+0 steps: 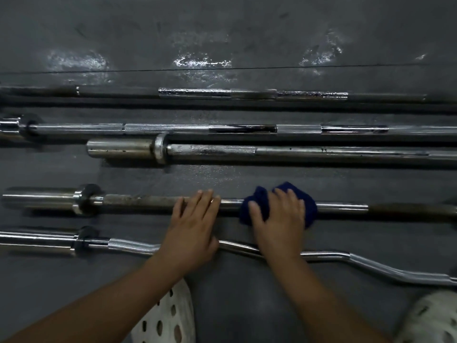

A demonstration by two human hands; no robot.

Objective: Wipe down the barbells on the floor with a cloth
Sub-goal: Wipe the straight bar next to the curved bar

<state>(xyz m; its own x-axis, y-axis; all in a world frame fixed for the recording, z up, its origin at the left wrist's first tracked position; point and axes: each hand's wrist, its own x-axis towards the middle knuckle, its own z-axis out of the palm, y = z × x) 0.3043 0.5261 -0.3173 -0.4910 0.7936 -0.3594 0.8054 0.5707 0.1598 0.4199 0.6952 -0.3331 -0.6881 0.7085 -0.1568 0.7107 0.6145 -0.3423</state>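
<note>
Five bars lie on the dark floor [222,177], all with long axes running left-right across the frame, stacked from upper to lower. Work is on the fourth barbell [148,201], lower middle of frame. Right hand [279,219] presses a blue cloth [259,204] onto its shaft, fingers spread over the cloth and curling slightly round it. Left hand [193,219] rests flat on the same shaft just left of the cloth, fingers straight, steadying. Hands are apart, side by side, both on one bar. Both forearms cross over the curl bar [371,266] at lower frame. The shaft looks rusty left of the left hand and at far right, shinier just beside the cloth. The wipe stroke likely has to run along the axis, left or right; the right hand is on the cloth, so it leads. White perforated shoes [170,315] at bottom edge.
</note>
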